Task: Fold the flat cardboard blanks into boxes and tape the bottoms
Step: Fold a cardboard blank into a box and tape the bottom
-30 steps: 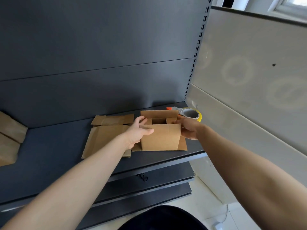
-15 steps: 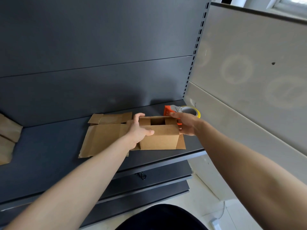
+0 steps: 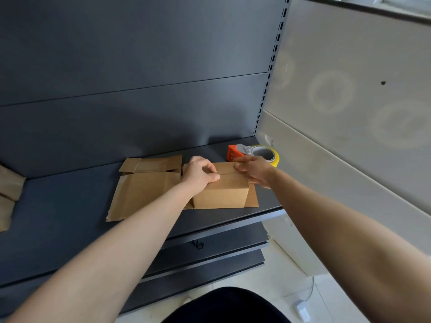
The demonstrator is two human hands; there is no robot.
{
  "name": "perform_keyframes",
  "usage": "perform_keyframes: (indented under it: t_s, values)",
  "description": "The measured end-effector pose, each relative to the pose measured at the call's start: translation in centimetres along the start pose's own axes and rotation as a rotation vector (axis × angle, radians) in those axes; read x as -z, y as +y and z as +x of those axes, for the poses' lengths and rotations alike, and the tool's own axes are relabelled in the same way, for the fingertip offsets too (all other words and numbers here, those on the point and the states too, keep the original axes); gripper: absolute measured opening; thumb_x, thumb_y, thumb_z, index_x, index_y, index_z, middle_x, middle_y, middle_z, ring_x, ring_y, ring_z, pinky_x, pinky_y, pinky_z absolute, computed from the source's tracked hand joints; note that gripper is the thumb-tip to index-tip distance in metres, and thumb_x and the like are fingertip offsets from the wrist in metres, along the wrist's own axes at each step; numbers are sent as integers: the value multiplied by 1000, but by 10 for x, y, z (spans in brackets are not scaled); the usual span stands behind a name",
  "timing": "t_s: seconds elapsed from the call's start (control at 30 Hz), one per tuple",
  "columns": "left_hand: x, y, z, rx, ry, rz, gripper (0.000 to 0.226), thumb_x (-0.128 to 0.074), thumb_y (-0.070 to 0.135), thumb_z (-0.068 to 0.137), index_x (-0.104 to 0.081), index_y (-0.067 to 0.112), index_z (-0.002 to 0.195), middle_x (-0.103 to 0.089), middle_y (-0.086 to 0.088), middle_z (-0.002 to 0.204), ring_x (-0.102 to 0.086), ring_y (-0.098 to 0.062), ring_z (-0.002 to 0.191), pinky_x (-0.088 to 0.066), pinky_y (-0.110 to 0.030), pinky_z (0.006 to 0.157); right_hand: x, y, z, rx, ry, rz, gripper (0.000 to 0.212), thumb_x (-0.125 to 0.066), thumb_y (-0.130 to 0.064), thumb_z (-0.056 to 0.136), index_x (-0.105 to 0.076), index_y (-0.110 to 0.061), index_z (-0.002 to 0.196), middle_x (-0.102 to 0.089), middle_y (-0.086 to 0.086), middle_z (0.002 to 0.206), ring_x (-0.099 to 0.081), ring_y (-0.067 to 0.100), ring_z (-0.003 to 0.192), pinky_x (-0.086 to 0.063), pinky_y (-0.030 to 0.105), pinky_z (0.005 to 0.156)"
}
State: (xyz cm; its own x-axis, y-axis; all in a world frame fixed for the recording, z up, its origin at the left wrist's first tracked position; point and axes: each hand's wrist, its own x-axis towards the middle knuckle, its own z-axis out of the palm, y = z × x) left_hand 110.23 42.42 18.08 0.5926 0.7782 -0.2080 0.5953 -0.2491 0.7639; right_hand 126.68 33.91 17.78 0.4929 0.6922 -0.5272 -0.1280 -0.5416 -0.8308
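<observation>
Box (image 3: 221, 193): it stands near the front edge of the dark shelf (image 3: 58, 206), top flaps folded shut.
Left hand (image 3: 200, 174): your fingers curl over the flaps' left end, thumb pressing the seam.
Right hand (image 3: 255, 171): your fingers lie together on the far flap, thumb gripping the right end.
Flat blanks (image 3: 142, 194): just left of the box.
Tape dispenser (image 3: 254, 153): just behind your right hand.

box (image 3: 221, 193) 1 | flat blanks (image 3: 140, 194) 2 | tape dispenser (image 3: 235, 153) 1 | hands (image 3: 200, 174) 2 | shelves (image 3: 58, 217) 3
</observation>
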Motion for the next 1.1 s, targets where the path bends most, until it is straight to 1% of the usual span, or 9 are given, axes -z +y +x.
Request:
perform_keyframes:
  t_s: [0.13, 0.33, 0.43, 0.57, 0.67, 0.73, 0.8, 0.93, 1.1]
  values:
    - [2, -4, 6, 19, -50, 1, 19, -75, 22, 81, -61, 29, 69, -51, 4, 127, -41, -23, 125, -34, -44, 107, 13, -7, 11, 173, 410, -351, 21, -53, -23, 94, -64, -12, 109, -62, 6, 97, -59, 24, 93, -45, 28, 76]
    - [4, -1, 13, 56, -84, 34, 19, -76, 22, 80, -63, 28, 68, -51, 4, 120, -42, -26, 123, -36, -47, 106, 30, 13, 35, -42, 304, -824, 61, -66, -37, 85, -41, -22, 138, -49, 10, 129, -45, 31, 121, -41, 35, 96]
    - [5, 0, 15, 81, -97, 50, 18, -77, 21, 79, -64, 27, 69, -52, 4, 118, -43, -26, 123, -37, -47, 105, 33, 20, 39, -7, 335, -930, 50, -62, -28, 88, -47, -21, 135, -40, 12, 140, -26, 34, 135, -30, 37, 108]
    - [6, 4, 17, 110, -105, 53, 16, -78, 19, 77, -66, 25, 69, -54, 2, 118, -44, -25, 123, -38, -47, 106, 44, 13, 41, 97, 299, -789, 50, -50, -12, 87, -51, -26, 135, -53, 8, 135, -44, 28, 129, -29, 34, 112]
    - [8, 5, 17, 136, -131, 25, 16, -80, 18, 75, -67, 24, 67, -58, 4, 107, -47, -25, 119, -40, -43, 104, 57, -15, 21, 169, 236, -347, 34, -54, -1, 87, -63, -8, 119, -64, 15, 104, -61, 27, 85, -53, 27, 75]
    - [10, 5, 17, 155, -142, -9, 16, -80, 18, 75, -68, 23, 66, -63, 3, 100, -53, -23, 112, -43, -38, 99, 64, -35, 2, 225, 227, -116, 10, -56, -4, 89, -62, -5, 97, -59, 12, 82, -54, 21, 63, -47, 17, 49]
    - [11, 6, 17, 154, -147, -21, 16, -81, 17, 74, -68, 23, 66, -66, 2, 94, -58, -22, 106, -46, -33, 93, 67, -50, -15, 279, 257, -12, 13, -58, -17, 90, -61, -10, 80, -59, 7, 74, -54, 18, 60, -45, 20, 52]
    - [11, 5, 16, 141, -149, -9, 15, -80, 19, 74, -68, 23, 67, -66, 5, 90, -60, -19, 100, -48, -30, 90, 69, -56, -33, 253, 62, 97, 53, -69, -53, 73, -68, -5, 95, -69, 17, 86, -66, 28, 73, -55, 40, 77]
    - [10, 2, 12, 97, -133, -28, 13, -78, 19, 77, -68, 22, 70, -63, 7, 90, -58, -17, 98, -48, -29, 86, 45, -50, -40, 196, 0, 12, 61, -70, -55, 67, -65, -2, 97, -69, 15, 79, -66, 26, 66, -56, 37, 71]
